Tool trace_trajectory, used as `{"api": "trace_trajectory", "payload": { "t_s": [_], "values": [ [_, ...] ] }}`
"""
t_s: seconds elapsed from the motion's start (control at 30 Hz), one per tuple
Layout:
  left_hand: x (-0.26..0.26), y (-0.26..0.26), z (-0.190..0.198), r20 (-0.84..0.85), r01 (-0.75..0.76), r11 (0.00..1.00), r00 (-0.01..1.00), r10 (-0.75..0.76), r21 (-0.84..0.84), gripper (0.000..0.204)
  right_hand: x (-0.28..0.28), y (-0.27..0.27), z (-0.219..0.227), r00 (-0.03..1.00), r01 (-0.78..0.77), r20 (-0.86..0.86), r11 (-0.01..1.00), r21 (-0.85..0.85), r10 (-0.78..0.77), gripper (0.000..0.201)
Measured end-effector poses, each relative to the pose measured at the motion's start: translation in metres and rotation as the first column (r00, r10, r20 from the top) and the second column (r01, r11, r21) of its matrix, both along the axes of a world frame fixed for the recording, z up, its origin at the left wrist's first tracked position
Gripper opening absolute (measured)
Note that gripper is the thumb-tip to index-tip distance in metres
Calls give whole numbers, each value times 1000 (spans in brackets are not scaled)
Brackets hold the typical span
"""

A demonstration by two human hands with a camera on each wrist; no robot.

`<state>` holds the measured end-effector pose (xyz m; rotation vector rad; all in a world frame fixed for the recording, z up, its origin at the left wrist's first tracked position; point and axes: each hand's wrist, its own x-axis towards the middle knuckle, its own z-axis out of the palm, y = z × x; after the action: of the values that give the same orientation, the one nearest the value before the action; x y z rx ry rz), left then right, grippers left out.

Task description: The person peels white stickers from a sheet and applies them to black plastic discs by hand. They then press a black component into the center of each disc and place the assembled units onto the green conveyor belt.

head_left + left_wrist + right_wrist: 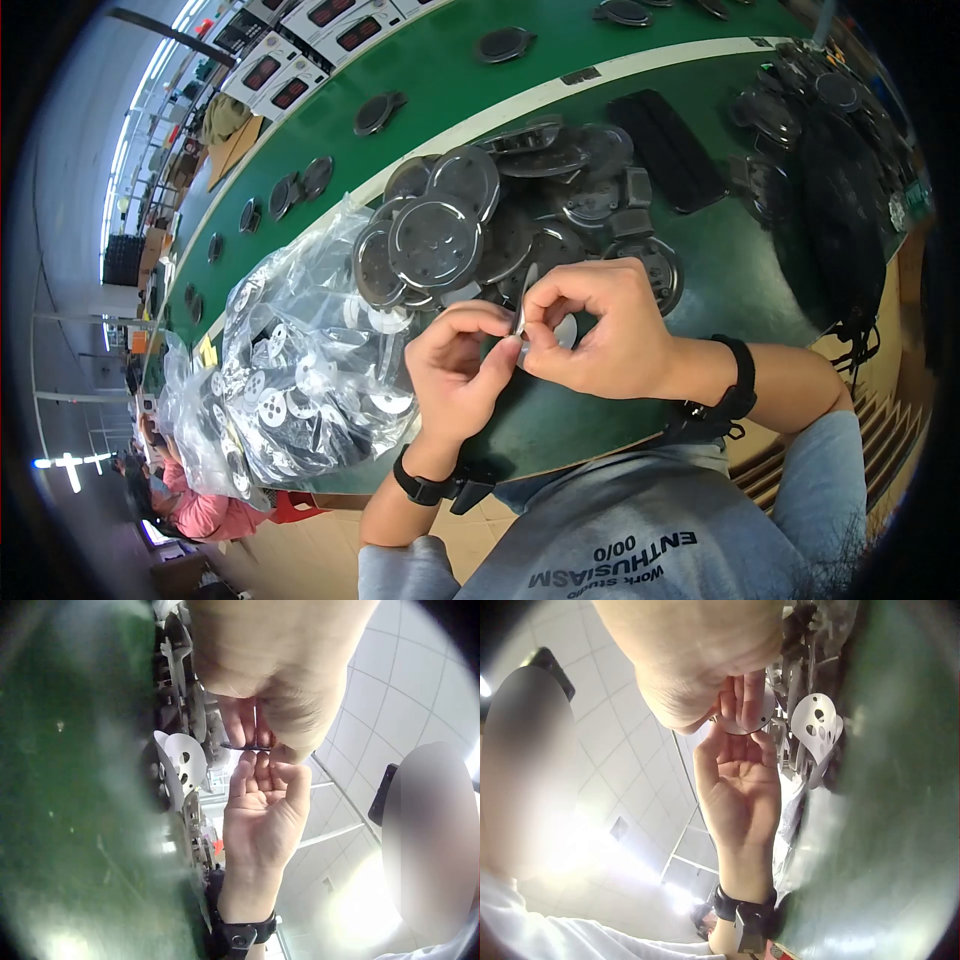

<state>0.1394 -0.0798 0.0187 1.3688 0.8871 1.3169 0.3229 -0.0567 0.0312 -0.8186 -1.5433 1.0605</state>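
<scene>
In front of the chest, both hands meet fingertip to fingertip at a thin round disc [739, 726], white on one face with a dark edge and a small hole. From the head view the disc stands nearly edge-on. My left hand [452, 375] pinches its near left side between thumb and fingers. My right hand [605, 330] pinches it from the right, fingers curled. Beyond the hands lies a heap of dark round plastic housings [436, 240]. Loose white discs with holes [189, 759] rest on the green table beside the hands.
A clear plastic bag [310, 290] with several white perforated discs lies left of the heap. A flat black case [668, 150] and a black bag [840, 220] lie to the right. More dark housings [503, 44] sit along the green strip behind. A person in pink [205, 500] is at far left.
</scene>
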Motion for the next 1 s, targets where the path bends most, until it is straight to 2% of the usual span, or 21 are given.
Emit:
{"api": "trace_trajectory", "payload": {
  "t_s": [0.03, 0.13, 0.2, 0.27, 0.33, 0.4, 0.47, 0.5, 0.6, 0.63, 0.77, 0.8, 0.9, 0.93, 0.97, 1.0],
  "values": [
    [-1, 0, 1, 86, 25, 997, 996, -19, -73, 14, -1, -1, 0, 1000, -18, -23, 1000, -23, 18, 12],
    [-12, 1, -4, 251, 5, 955, 965, 72, -296, 7, -4, -1, -8, 994, -59, -97, 993, -102, 49, 11],
    [-11, 7, 6, 316, -73, 929, 928, 196, -362, 4, -3, 0, -6, 983, -113, -161, 982, -151, 88, 10],
    [-24, 12, 11, 359, -107, 951, 909, 212, -291, 1, -2, 1, -2, 975, -149, -195, 969, -197, 111, 9],
    [-25, 11, 5, 145, -234, 967, 958, 247, -100, 3, -5, 1, 0, 973, -183, -173, 966, -181, 152, 12],
    [-13, 1, 9, -40, -260, 966, 965, 259, -12, 11, -8, -1, 1, 969, -182, -204, 965, -188, 143, 17],
    [-6, 1, 4, -169, -138, 962, 969, 180, 234, 12, -6, -1, -4, 966, -204, -198, 958, -202, 164, 19],
    [-5, -1, 4, -235, -130, 951, 952, 199, 281, 13, -7, 0, -8, 965, -204, -208, 953, -224, 158, 18],
    [-10, -4, 7, -124, -207, 976, 969, 213, 64, 12, -8, -1, -5, 960, -210, -234, 945, -249, 151, 9],
    [-12, -1, 10, -49, -264, 964, 963, 264, 8, 8, -8, -2, -3, 956, -212, -258, 941, -262, 143, 8],
    [-35, 13, 27, 273, -358, 913, 875, 401, -195, 4, 0, 0, 4, 944, -279, -264, 903, -327, 196, 13],
    [-38, 16, 29, 296, -367, 909, 862, 412, -198, 5, 2, 0, 4, 939, -306, -265, 888, -342, 221, 14],
    [-45, 18, 29, 371, -357, 912, 835, 408, -200, 3, 4, 4, 5, 961, -275, -69, 919, -282, 266, 19],
    [-43, 16, 29, 325, -317, 927, 871, 368, -200, 2, 5, 4, 8, 965, -251, 2, 928, -277, 261, 20],
    [-41, 13, 28, 280, -277, 940, 903, 326, -201, 2, 2, 4, 1, 981, -192, -7, 949, -250, 196, 19],
    [-39, 10, 28, 235, -238, 950, 930, 283, -200, 2, 1, 4, 2, 973, -229, -94, 931, -284, 210, 18]
  ]
}}
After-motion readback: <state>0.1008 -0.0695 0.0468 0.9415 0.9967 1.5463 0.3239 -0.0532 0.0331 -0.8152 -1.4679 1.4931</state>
